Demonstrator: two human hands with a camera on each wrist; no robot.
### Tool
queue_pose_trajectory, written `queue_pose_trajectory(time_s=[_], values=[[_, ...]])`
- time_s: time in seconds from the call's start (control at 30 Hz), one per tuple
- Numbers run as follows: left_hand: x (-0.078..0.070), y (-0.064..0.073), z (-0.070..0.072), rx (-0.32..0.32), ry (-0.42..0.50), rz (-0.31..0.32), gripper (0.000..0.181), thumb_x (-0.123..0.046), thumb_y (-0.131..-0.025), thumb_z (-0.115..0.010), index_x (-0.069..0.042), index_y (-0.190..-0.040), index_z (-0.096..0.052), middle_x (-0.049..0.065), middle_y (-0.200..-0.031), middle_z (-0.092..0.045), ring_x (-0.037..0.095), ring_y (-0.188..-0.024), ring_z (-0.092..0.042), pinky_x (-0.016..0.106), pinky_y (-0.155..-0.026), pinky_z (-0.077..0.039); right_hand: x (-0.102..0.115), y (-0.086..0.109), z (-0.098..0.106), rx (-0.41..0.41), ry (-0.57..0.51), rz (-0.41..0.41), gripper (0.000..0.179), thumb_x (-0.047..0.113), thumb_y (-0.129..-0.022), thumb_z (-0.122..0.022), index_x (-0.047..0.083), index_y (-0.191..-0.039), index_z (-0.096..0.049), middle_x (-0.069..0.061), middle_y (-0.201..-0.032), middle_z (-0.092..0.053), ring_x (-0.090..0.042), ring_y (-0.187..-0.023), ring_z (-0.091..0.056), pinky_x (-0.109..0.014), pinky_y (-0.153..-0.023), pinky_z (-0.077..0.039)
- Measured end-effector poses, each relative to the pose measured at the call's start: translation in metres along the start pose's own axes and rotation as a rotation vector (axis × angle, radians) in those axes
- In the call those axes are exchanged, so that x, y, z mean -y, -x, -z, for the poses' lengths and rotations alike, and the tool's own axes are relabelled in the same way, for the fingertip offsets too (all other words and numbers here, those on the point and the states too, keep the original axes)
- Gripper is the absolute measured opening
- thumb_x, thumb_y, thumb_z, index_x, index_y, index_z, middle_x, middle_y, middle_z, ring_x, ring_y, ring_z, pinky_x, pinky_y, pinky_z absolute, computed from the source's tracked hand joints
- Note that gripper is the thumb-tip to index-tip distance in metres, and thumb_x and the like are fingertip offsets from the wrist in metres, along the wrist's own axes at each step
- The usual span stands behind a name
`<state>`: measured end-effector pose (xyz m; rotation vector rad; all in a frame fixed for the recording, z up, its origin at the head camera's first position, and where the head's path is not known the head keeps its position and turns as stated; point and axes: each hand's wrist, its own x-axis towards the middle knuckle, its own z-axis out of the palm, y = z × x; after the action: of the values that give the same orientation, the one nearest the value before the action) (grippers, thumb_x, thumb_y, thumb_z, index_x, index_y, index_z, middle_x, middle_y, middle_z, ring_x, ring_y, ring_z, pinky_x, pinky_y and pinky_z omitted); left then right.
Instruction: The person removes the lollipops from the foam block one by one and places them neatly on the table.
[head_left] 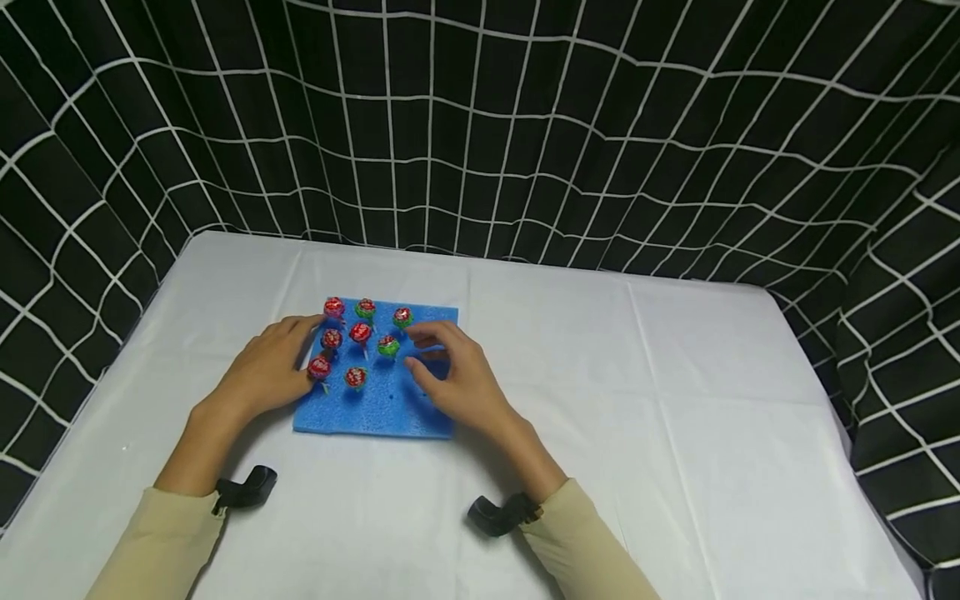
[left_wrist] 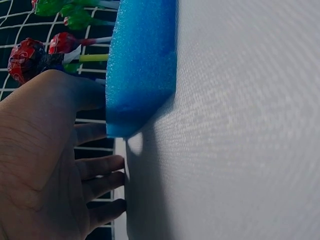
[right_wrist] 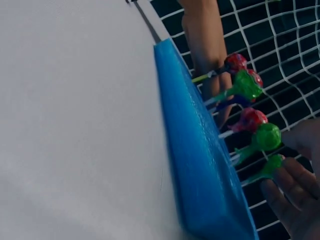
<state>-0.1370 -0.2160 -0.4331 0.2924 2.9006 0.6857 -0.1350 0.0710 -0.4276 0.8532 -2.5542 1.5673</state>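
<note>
A blue foam block (head_left: 375, 415) lies on the table with several wrapped lollipops standing upright in it on their sticks. My left hand (head_left: 268, 367) rests along the block's left edge, thumb by the front-left red lollipop (head_left: 318, 367) and fingers reaching toward the back-left one (head_left: 333, 307). In the left wrist view its fingers (left_wrist: 102, 190) spread loosely beside the foam (left_wrist: 142, 65). Over the block's right part, my right hand (head_left: 461, 375) hovers with thumb and forefinger apart, holding nothing. Closest to it are a green lollipop (head_left: 387, 346) and a red-green one (head_left: 402, 317).
Small holes (head_left: 391, 397) show in the foam's front right part. A white cloth (head_left: 600, 400) covers the table. Black curtains with a white grid (head_left: 480, 125) stand behind and at the sides. A black wrist camera (head_left: 495, 515) juts out below the right wrist.
</note>
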Motion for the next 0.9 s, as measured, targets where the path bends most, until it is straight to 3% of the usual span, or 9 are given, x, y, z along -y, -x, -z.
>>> queue_pose_trajectory(time_s=[0.4,0.9], values=[[0.0,-0.005,-0.002,-0.007,-0.004,-0.004,0.08,-0.013,-0.087,-0.064,-0.003,-0.161,-0.039,0.027,-0.163,-0.043,0.052,-0.152,-0.039,0.071,-0.124,-0.031,0.0,-0.009,-0.012,0.021,-0.046,-0.018,0.038,0.001,-0.097,-0.071,-0.001,-0.134,-0.063,-0.017,-0.132,-0.068,-0.031,-0.122,-0.068,-0.044,-0.103,-0.062],[0.001,0.0,-0.001,-0.003,0.014,0.018,0.081,-0.011,-0.086,-0.064,-0.002,-0.162,-0.038,0.026,-0.164,-0.042,0.051,-0.152,-0.039,0.071,-0.124,-0.033,-0.009,-0.015,-0.03,0.015,-0.018,-0.024,0.037,-0.002,-0.095,-0.071,0.001,-0.132,-0.063,-0.017,-0.124,-0.07,-0.028,-0.114,-0.072,-0.03,-0.096,-0.063]])
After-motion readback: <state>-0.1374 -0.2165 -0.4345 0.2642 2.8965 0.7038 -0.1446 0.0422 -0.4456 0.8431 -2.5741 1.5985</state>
